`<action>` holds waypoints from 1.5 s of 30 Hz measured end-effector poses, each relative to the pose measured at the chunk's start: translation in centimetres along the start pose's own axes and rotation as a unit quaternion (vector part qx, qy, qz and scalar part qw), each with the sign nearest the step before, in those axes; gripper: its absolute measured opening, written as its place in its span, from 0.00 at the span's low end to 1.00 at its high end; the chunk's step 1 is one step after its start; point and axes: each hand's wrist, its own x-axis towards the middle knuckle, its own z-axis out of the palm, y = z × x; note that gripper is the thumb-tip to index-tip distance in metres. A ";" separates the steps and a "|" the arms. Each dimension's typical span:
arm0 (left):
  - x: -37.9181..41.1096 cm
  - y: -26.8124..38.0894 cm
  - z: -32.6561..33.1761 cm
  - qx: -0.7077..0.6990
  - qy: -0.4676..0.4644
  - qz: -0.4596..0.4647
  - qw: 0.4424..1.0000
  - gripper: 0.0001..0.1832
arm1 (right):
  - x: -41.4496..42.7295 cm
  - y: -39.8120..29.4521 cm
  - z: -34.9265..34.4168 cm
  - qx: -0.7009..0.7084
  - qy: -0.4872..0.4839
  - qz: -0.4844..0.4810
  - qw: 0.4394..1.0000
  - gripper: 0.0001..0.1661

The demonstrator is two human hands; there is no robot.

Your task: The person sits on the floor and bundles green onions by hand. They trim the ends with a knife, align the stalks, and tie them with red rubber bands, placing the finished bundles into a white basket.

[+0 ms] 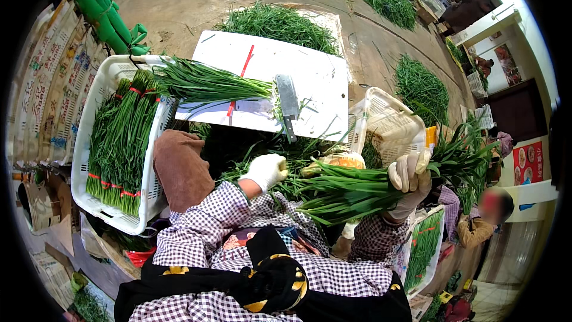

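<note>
My right hand [409, 183], in a pale glove, is closed around a bunch of long flat green leaves [348, 190], probably garlic chives. The bunch fans out toward my lap, and more leaves show beyond the hand. Over the loose leaves before me, my left hand [267, 172], in a white glove, has curled fingers with nothing visible in them. Ahead lies a white cutting board [308, 71] with a red stripe. A cleaver [287, 98] rests on it by the cut ends of another chive bunch [223, 82], whose leaf tips overhang the basket at left.
A white plastic basket [149, 174] at left holds chive bunches [123, 143] tied with red bands. Another white basket [395, 123] stands beyond my right hand. Heaps of chives [277, 24] lie on the floor. A person [476, 228] sits at far right near a filled basket [431, 268].
</note>
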 end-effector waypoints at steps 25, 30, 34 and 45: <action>-9.9 -4.8 -19.3 -0.782 0.273 0.006 0.560 0.04 | 4.0 13.5 -5.4 -0.493 -0.117 0.268 0.820 0.09; -14.3 -10.6 -19.5 -0.759 0.341 -0.023 0.555 0.07 | -2.2 22.9 -5.1 -0.436 -0.071 0.254 0.860 0.11; -16.3 -12.1 -19.1 -0.767 0.374 -0.042 0.520 0.07 | -1.2 25.5 -2.3 -0.600 -0.125 0.087 0.785 0.26; -17.5 -14.5 -18.6 -0.762 0.378 -0.023 0.526 0.07 | 2.0 28.1 -4.2 -0.610 -0.086 0.064 0.785 0.12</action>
